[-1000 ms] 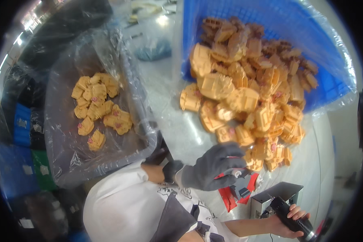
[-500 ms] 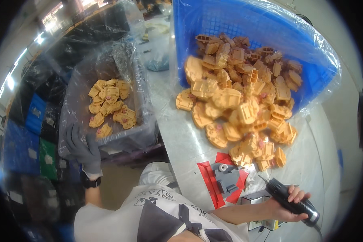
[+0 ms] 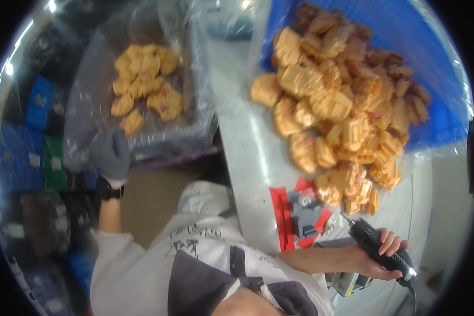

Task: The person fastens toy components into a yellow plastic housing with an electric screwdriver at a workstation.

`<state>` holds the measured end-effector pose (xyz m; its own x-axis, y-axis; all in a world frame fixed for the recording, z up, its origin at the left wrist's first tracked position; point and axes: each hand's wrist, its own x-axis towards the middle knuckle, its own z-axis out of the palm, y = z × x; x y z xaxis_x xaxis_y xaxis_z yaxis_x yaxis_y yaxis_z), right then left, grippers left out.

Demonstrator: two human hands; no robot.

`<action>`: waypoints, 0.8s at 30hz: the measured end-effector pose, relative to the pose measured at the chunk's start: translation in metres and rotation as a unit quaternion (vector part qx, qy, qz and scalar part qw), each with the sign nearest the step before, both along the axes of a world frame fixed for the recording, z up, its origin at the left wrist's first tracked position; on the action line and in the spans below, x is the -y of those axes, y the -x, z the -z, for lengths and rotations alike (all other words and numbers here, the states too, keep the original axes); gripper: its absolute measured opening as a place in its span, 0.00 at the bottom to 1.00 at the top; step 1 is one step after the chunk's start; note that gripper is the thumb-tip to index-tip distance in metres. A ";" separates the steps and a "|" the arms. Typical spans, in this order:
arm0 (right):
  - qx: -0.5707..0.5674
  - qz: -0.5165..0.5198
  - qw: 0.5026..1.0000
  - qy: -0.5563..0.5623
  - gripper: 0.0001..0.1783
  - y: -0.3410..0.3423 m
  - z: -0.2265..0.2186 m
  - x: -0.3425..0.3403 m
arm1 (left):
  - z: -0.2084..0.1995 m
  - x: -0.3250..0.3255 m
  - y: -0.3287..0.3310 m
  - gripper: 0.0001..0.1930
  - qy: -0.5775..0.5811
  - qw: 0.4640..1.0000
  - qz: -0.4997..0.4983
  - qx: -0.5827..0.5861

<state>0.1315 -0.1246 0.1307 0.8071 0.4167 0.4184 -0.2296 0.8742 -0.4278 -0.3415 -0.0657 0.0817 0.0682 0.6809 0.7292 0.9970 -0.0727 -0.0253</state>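
At the far left we see stacked blue crates (image 3: 37, 105) in shadow. Our left hand (image 3: 110, 154), in a grey glove, reaches out to the near edge of a clear plastic bag (image 3: 84, 116) lining a bin; its fingers rest on the plastic, and we cannot tell whether they pinch it or merely touch it. Inside the bag lies a small heap of orange moulded parts (image 3: 145, 84). Further right runs the pale counter (image 3: 247, 152), bearing a far larger pile of orange parts (image 3: 342, 121) that spills out of a blue basket (image 3: 432, 68) lined with clear film. Near the pile's close end sits a grey fixture on a red base (image 3: 300, 216). At the far right our bare right hand (image 3: 382, 255) has its fingers wrapped around a black handheld power tool (image 3: 379, 247), tip pointing toward the fixture.
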 end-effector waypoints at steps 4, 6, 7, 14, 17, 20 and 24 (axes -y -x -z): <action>0.041 -0.117 0.992 0.002 0.31 -0.006 0.002 -0.006 | -0.004 -0.006 -0.006 0.05 0.002 1.000 0.007 0.022; 0.039 -0.064 0.997 0.025 0.30 -0.003 0.004 -0.017 | -0.003 -0.009 -0.001 0.05 0.011 0.999 0.003 0.031; 0.041 -0.067 0.996 0.040 0.30 -0.003 0.007 -0.018 | 0.002 -0.010 0.002 0.06 0.018 0.999 0.016 0.043; 0.011 -0.135 0.989 0.051 0.30 0.003 0.013 -0.033 | 0.007 0.002 0.012 0.11 0.059 0.996 -0.035 0.052; 0.033 -0.143 0.988 0.040 0.30 0.016 0.008 -0.036 | 0.006 0.005 0.014 0.10 0.035 0.998 -0.024 0.045; 0.061 -0.170 0.983 0.036 0.31 0.022 0.006 -0.032 | 0.008 0.002 0.010 0.08 0.022 0.998 -0.021 0.050; 0.087 -0.197 0.976 0.016 0.32 0.031 0.000 -0.024 | 0.005 -0.010 -0.014 0.09 -0.021 1.000 -0.018 0.004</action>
<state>0.1001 -0.1010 0.1307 0.4999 0.6955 0.5161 -0.4660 0.7183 -0.5166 -0.3273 -0.0560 0.0769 0.0375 0.6512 0.7580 0.9992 -0.0353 -0.0191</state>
